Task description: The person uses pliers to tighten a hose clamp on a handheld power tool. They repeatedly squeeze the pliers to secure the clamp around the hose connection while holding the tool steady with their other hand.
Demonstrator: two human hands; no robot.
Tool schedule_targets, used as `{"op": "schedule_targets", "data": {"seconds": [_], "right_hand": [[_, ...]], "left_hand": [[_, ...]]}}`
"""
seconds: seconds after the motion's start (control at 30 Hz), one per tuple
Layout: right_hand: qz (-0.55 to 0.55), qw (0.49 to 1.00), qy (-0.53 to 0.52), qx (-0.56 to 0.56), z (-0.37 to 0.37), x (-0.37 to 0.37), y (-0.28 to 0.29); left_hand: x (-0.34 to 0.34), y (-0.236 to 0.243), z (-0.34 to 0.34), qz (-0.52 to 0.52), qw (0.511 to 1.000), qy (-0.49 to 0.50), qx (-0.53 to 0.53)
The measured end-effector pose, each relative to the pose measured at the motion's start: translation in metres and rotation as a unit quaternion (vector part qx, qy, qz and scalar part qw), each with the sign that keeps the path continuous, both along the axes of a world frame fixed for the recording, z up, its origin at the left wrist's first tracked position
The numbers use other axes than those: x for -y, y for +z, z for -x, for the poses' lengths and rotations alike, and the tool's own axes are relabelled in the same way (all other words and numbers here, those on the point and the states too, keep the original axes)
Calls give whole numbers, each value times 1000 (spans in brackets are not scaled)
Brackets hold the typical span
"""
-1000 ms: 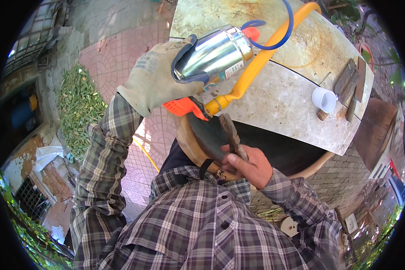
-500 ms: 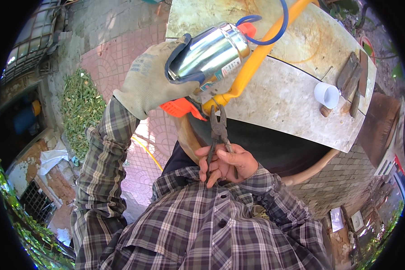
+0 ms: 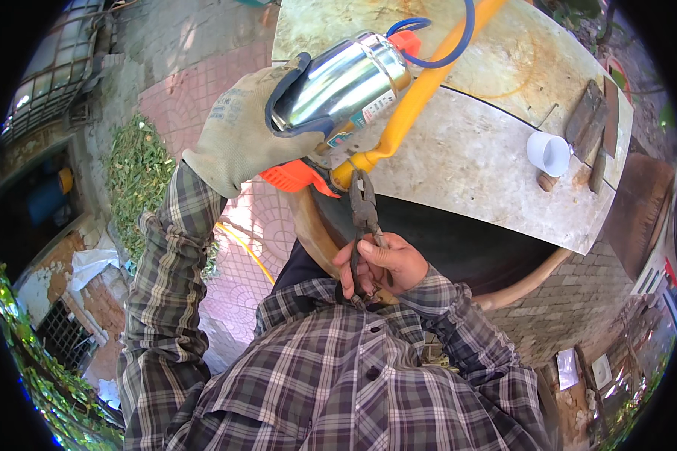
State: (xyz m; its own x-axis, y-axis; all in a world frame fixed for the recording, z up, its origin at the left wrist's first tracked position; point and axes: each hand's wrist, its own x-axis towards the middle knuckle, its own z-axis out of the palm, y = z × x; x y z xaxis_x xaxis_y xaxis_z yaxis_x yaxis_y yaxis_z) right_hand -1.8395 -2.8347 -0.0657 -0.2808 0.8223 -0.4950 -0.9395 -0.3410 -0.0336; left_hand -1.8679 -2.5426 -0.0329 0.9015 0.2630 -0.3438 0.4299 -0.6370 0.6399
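Pliers (image 3: 364,214) rise toward the near end of the yellow hose (image 3: 412,109), their jaws right by the metal band (image 3: 351,164) around it; whether they bite on that band is too small to tell. The bare right hand (image 3: 393,264), below the hose end, is curled around the handles, thumb over one and fingers about the other. The handles stand somewhat apart, a low hold that probably leaves the jaws in plain sight.

Left of the hose, the gloved left hand (image 3: 237,128) spreads wide and clasps the silver canister (image 3: 337,83) (the girth fills the whole palm). The canister lies tilted, with an orange plastic piece (image 3: 289,177) below it, just left of the hose end; this angle likely keeps the hose end steady and turned toward the pliers. A blue tube (image 3: 459,52) loops across the hose's upper stretch, seemingly left slack. Well right of the hose, a white plastic cup (image 3: 547,153) sits on the stained slab (image 3: 459,150), presumably clear of both arms.
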Motion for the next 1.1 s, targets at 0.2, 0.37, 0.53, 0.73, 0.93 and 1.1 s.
{"op": "schedule_targets", "data": {"seconds": [0.2,0.37,0.53,0.73,0.93,1.1], "right_hand": [[23,997,-55,-51,13,3,-2],[72,992,-20,-98,10,-4,4],[101,987,54,-109,-3,-7,6],[78,980,168,-71,-36,-5,0],[103,956,274,-12,-66,-16,11],[113,893,425,95,-101,-30,17]], "left_hand": [[1,4,-2,3,1000,9,2],[2,3,0,5,1000,21,-4],[-4,6,4,0,1000,14,-16],[-6,4,4,-39,998,-38,-16],[-6,9,10,-65,996,-53,10],[2,8,11,-94,994,-56,28]]}}
